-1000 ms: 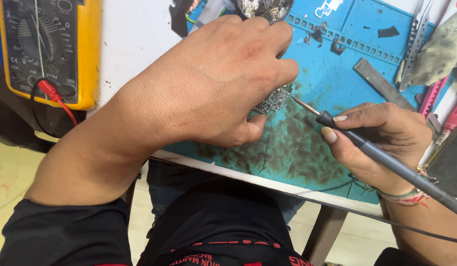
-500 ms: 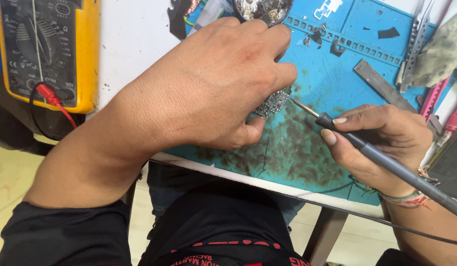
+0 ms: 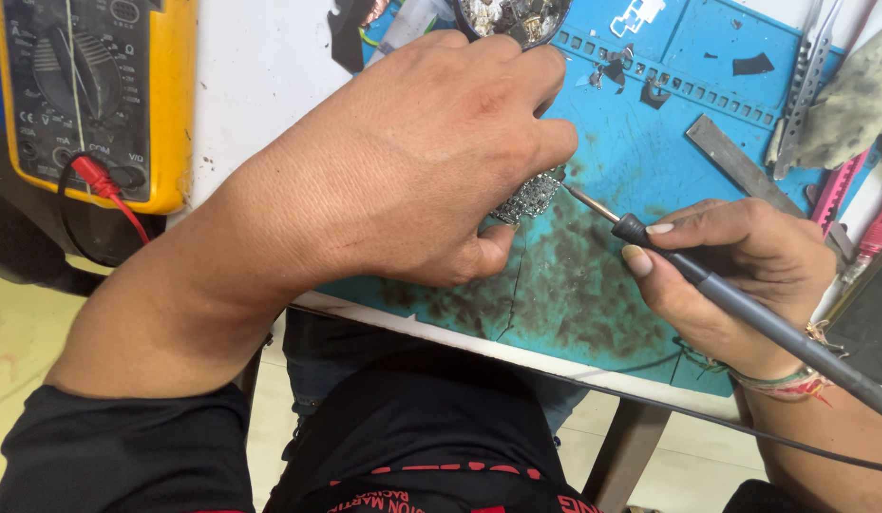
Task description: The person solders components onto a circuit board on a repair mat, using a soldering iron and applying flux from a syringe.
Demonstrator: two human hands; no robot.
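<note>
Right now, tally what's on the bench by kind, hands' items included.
Soldering iron, in the right hand: 1
Small circuit board, under the left hand: 1
Yellow multimeter: 1
Blue work mat: 1
Flat metal bar: 1
Tweezers: 1
Round dish of parts: 1
Total: 7

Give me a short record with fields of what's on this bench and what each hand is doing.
left hand: pressing a small circuit board onto the mat
right hand: holding a soldering iron, tip at the board's edge
mat: blue, darkly stained
multimeter: yellow, far left, red lead plugged in
tweezers: upper right, on the mat
</note>
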